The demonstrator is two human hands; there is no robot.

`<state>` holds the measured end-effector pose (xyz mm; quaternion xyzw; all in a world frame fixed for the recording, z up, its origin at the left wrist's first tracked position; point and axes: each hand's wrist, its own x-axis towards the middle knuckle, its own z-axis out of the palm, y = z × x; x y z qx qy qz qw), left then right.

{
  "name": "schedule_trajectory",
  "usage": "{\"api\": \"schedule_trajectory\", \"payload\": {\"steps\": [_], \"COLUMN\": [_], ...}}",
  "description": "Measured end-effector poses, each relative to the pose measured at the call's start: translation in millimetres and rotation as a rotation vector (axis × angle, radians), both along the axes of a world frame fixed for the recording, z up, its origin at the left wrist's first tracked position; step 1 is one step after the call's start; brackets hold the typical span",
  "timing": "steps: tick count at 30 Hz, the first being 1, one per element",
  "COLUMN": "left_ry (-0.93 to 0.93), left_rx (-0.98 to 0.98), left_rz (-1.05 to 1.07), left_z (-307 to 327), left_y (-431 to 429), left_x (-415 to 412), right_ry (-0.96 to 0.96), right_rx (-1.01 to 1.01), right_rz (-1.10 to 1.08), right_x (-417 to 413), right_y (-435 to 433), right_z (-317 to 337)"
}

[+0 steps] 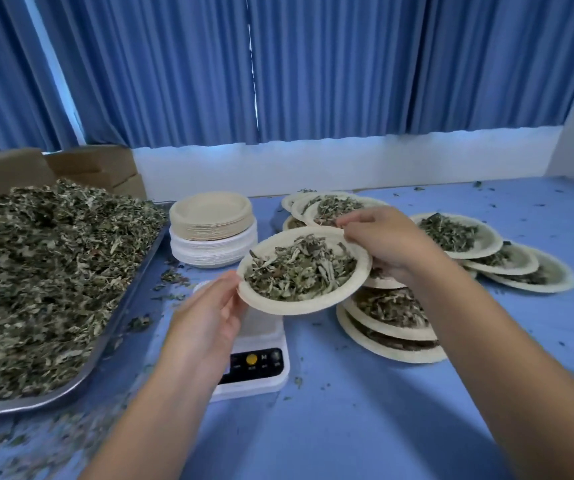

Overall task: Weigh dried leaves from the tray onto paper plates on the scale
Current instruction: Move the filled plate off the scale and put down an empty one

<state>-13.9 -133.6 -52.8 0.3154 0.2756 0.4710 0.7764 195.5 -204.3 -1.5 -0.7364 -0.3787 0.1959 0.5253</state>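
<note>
Two hands hold one paper plate between them, above the back part of the scale; whether the plate's underside touches the weighing platform cannot be told. The plate carries a loose portion of dried leaves and sits roughly level. The left hand takes the plate's left rim, thumb at the edge and fingers curled beneath it, though this hand is blurred. The right hand grips the far right rim, its fingers curled over the edge and clamped on it.

The scale is white, with a dark panel and a yellow button facing the person, and stands on the blue worktop. To its left lies a metal tray heaped with a large pile of leaves. Just behind the scale stands a stack of empty plates, beige ones on top of white ones.

Many filled plates lie to the right: an overlapping group just beside the scale, another group farther right, and a few behind the held plate. Leaf crumbs are scattered over the worktop. Cardboard boxes stand behind the tray, and blue curtains hang across the back.
</note>
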Motion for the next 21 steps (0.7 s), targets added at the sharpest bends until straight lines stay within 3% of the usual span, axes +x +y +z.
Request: {"api": "schedule_trajectory", "payload": {"steps": [11, 21], "left_ry": [-0.035, 0.118], "left_rx": [0.096, 0.136], "left_rz": [-0.183, -0.334], "left_z": [7.5, -10.0], "left_y": [-104.7, -173.3], "left_x": [96.7, 159.7], "right_ry": [0.137, -0.001], "right_rx": [0.037, -0.154], "right_rz": [-0.184, -0.244], "right_x": [106.6, 179.0], "right_y": [-99.6, -169.3], "right_z": [-5.3, -28.3]}}
